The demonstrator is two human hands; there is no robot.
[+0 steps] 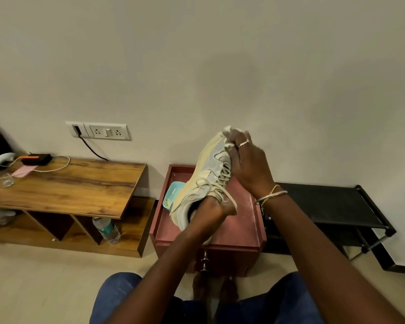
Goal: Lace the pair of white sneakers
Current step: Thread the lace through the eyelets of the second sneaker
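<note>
One white and cream sneaker (207, 174) is held up over the red cabinet (239, 228), toe pointing up and away, heel low. My left hand (212, 210) grips it at the heel opening and pinches a loop of the pale lace (229, 199). Near the toe, my right hand (248, 164) is closed around the shoe's front with the upper laces under its fingers. Laces cross through the eyelets along the middle. No second sneaker is in view.
A teal dish (172, 194) lies on the cabinet behind the shoe. To the left stands a low wooden table (84, 183) with cables and a black device; a water bottle (107, 230) sits under it. A black rack (332, 204) stands on the right.
</note>
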